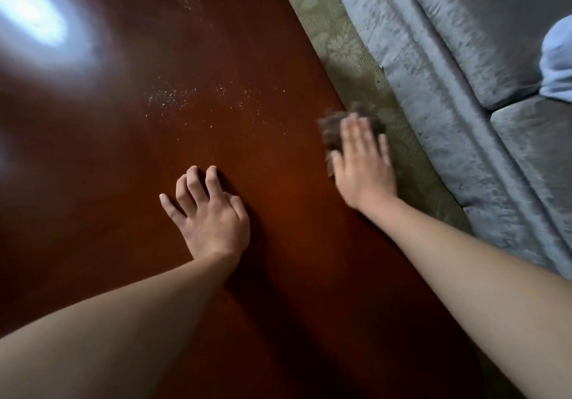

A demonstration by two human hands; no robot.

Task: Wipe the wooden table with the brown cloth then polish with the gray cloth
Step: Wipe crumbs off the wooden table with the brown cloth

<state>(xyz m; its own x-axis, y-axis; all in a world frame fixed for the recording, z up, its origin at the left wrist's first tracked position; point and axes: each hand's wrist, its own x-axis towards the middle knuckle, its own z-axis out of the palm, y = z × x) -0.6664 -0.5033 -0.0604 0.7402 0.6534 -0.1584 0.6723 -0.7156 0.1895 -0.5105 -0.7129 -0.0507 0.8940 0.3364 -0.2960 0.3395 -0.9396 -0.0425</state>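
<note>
While the fingers [353, 134] of the right hand [363, 166] are laid straight and flat on the brown cloth [330, 135], it is pressed at the wooden table's [123, 259] right edge. Crumbs [173, 95] are scattered to its left. The left hand [212, 216] is braced empty, fingertips arched. The cloth is blurred, and no gray cloth is seen.
</note>
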